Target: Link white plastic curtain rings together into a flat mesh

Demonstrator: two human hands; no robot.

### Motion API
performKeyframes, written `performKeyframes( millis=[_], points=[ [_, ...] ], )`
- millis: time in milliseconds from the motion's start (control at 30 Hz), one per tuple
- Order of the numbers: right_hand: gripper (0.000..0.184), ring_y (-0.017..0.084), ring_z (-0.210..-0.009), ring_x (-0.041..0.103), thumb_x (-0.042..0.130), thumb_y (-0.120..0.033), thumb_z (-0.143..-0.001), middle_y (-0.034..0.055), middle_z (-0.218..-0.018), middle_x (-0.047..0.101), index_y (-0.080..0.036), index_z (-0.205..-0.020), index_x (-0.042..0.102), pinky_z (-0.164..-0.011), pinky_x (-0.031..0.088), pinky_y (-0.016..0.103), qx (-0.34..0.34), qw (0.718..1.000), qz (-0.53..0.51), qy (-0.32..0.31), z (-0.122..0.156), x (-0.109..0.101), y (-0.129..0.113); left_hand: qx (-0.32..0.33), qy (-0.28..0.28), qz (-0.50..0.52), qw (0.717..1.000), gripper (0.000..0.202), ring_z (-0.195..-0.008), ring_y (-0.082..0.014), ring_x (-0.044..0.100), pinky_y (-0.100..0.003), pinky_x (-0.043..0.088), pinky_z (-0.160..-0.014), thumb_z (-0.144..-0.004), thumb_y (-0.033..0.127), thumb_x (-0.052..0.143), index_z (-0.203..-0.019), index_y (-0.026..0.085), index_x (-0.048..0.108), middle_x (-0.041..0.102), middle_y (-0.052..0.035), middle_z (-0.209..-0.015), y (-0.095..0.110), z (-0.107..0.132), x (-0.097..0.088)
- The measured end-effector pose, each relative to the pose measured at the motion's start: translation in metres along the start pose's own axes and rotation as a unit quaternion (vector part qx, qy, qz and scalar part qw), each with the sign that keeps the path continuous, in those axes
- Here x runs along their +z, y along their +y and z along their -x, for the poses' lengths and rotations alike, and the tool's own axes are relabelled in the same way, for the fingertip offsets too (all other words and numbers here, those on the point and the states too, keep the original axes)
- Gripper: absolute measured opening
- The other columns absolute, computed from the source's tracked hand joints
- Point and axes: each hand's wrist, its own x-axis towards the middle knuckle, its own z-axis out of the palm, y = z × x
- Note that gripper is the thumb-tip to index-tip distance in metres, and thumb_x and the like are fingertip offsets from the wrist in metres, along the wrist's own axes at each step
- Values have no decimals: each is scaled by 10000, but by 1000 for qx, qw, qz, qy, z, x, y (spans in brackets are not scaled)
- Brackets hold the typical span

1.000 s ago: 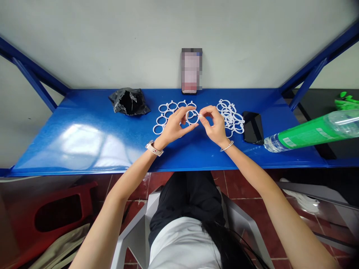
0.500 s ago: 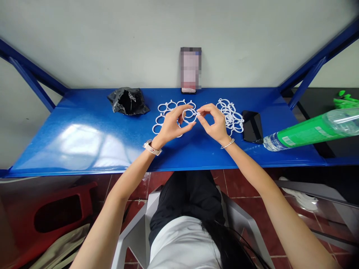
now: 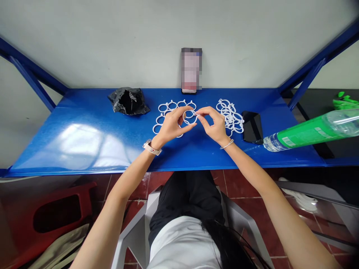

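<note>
Between my two hands a white plastic ring (image 3: 184,118) is held up above the blue tabletop. My left hand (image 3: 174,125) grips its left side, with the thumb below and the fingers above. At the ring's right side, my right hand (image 3: 213,124) pinches the small looped end between thumb and fingertips; that small part is mostly covered. Behind and beside my left hand lie several more white rings (image 3: 162,108) in rough rows, some of them hidden by it. A heaped pile of white rings (image 3: 230,116) lies just right of my right hand.
A black plastic bag (image 3: 128,101) sits open at the back left. One phone (image 3: 191,71) leans against the wall, and a dark phone (image 3: 252,127) lies by the pile. A large bottle with a green label (image 3: 308,130) stands at the right of the blue table (image 3: 84,108).
My right fingers have shifted slightly left, closer in on the ring's looped end. The ring and my left hand stay almost where they were.
</note>
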Motion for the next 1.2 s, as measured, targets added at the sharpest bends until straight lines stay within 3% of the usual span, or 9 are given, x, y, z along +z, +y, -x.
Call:
performKeyframes(
  millis=[233,867,1200],
  points=[
    [187,185,-834,697,551,-393,-996,54,-956,715,-230,-955,634,-751,586,351,47,998,-43,10,6,5,5,-8,-18,-3,1000,449,-552,-96,510,-250,443,-610,-908,523,663,-1231,219,595,596,24,-744,2,2,3],
    [235,178,-836,693,562,-451,-987,52,-954,703,-231,-920,610,-765,590,348,74,995,-66,8,7,7,6,-15,-39,27,999,469,-573,-103,522,-247,446,-573,-916,539,657,-1269,244,567,562,25,-730,3,3,5],
    [140,166,-856,690,597,-348,-982,36,-931,696,-225,-917,618,-767,575,323,53,995,-85,23,7,8,7,-12,-35,20,999,446,-567,-100,520,-241,452,-564,-914,488,677,-1267,236,569,560,28,-726,3,3,5]
  ],
)
